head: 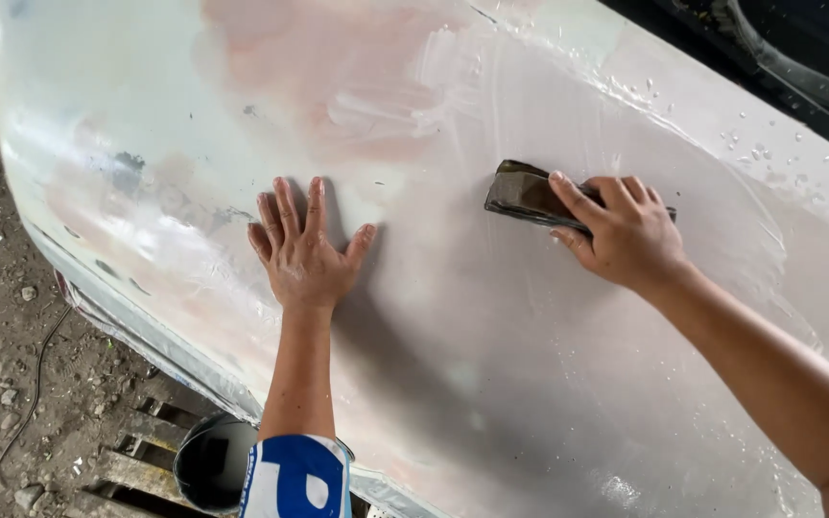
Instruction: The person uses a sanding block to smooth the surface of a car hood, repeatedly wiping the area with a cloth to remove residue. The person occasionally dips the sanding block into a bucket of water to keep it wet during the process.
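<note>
Pressing your right hand (626, 235) down on a dark, folded sanding sheet (522, 195), you hold it against the wet, slippery car panel (491, 364); thin and limp, it likely handles best pinned flat. Your left hand (304, 254) lies splayed, holding nothing.

Around the flat left hand (305, 257) the wet car panel (491, 384) lies bare on all sides, its only obstacles the right hand (626, 240) pressing a dark sanding block (522, 192) just to its right and the panel edge dropping off to its left.
</note>
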